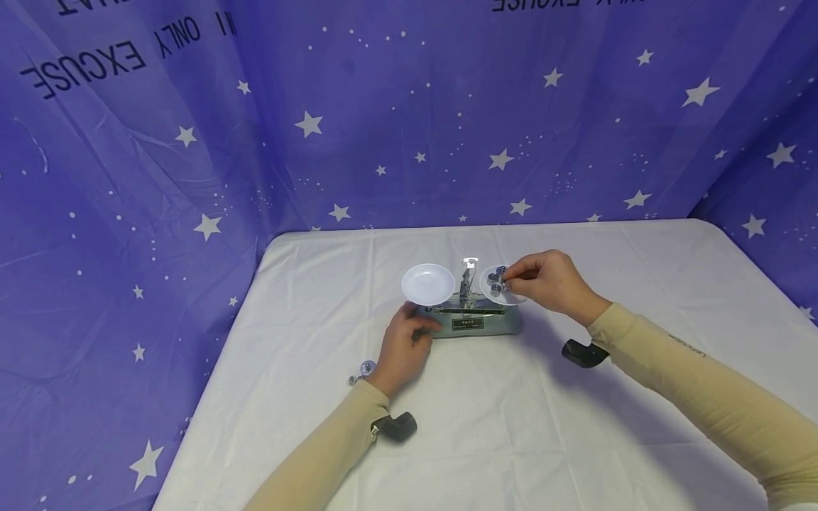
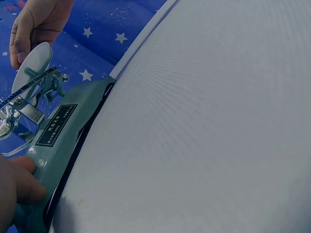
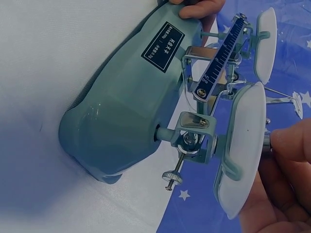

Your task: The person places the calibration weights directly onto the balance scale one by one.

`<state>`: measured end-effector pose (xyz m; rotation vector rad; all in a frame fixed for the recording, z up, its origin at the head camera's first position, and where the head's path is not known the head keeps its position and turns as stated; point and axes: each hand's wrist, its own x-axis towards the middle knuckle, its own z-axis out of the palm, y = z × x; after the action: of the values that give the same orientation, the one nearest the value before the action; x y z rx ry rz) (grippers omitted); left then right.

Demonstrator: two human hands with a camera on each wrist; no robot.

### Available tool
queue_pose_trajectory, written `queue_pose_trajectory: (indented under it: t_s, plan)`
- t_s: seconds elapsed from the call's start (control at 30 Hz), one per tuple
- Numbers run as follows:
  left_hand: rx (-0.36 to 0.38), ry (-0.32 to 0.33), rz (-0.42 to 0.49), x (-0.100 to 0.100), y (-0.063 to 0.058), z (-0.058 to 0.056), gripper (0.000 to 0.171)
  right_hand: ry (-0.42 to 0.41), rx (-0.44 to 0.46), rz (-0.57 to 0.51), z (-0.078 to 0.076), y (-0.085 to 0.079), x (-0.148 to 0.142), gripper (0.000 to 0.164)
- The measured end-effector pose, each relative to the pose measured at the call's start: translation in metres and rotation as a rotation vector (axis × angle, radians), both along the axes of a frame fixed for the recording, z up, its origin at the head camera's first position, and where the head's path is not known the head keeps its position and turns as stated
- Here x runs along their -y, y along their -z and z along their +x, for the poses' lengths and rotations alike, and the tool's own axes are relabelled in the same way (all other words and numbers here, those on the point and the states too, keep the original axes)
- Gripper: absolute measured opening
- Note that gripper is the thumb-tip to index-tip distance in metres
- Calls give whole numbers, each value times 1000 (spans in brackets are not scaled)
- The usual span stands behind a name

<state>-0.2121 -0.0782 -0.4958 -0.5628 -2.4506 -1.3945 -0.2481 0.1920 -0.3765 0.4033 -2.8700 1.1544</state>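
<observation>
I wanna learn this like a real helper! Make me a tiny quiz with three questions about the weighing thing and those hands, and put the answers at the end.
1. Pick one. What is the right hand pinching?
A. a spoon
B. a metal weight
C. a toy car

2. True or false: the left hand touches the base of the balance.

3. Fill the gap: some loose weights lie on the white tablecloth, nearer the ____ hand.

Key: 1. B. 2. True. 3. left.
</observation>
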Motion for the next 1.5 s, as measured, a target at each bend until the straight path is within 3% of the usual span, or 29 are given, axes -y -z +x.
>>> queue_pose_trajectory:
  t_s: [0.77,1.2,1.5]
  plan:
    - [-7,11,13,-3,-1,-1,22,11,10,15,3,-5,-2,13]
    - [-24,8,10,-2,0,0,22,55,-31,37,20,-18,-29,14]
    - [-13,2,3,0,2,0,22,98,-16,36,31,-16,-47,15]
